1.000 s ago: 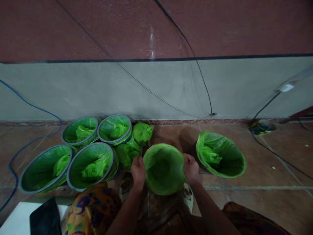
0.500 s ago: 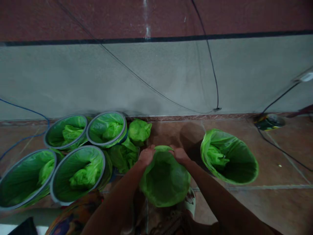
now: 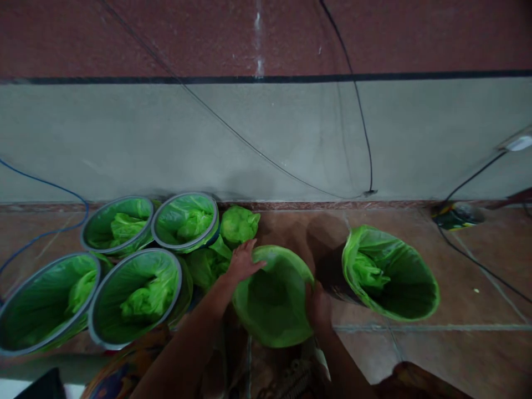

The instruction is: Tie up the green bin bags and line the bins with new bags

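Our left hand point(image 3: 245, 263) and right hand point(image 3: 319, 306) moved apart around the round green plastic-lined bin point(image 3: 272, 331), left spread at its rim, right curled holding its side.

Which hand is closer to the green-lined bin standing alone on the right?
Right. The right hand is at the middle bin's right rim, left of the lone bin; the left hand is farther, at the middle bin's upper-left rim.

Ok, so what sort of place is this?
Possibly a plain room or covered passage, though the view cannot settle which: tiled floor, a red-and-gray wall with a dark cable, and bins lined with green bags.
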### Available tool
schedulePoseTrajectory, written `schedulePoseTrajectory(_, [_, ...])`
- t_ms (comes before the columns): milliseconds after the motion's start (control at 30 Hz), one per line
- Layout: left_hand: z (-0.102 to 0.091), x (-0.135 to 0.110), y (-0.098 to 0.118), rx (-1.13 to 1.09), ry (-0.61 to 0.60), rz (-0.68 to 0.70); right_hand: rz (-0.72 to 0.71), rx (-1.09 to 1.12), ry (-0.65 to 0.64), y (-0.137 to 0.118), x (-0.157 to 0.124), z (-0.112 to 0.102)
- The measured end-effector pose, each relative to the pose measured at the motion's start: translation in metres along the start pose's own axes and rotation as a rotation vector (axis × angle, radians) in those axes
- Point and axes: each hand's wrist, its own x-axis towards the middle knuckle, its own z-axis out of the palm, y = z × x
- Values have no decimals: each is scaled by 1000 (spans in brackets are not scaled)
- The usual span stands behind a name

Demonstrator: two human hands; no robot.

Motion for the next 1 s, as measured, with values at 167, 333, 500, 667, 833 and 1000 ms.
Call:
schedulePoseTrajectory(167, [-7,12,7,-87,136,-26,-85,11,246,-4,-4,-17])
schedulePoseTrajectory(333, [3,31,25,22,42,-1,-552,75,191,-62,65,-53])
schedulePoseTrajectory(500, [18,33,26,145,-140,58,-705,-60,-133,-90,101,-46])
schedulePoseTrajectory(667, [26,28,20,235,-226,57,-669,-193,-203,-80,103,-28])
schedulePoseTrajectory(833, [23,30,23,286,-305,-23,-641,-209,-231,-81,105,-29])
schedulePoseTrajectory(1000, [12,26,23,224,-199,-48,-392,-171,-148,-60,93,-26])
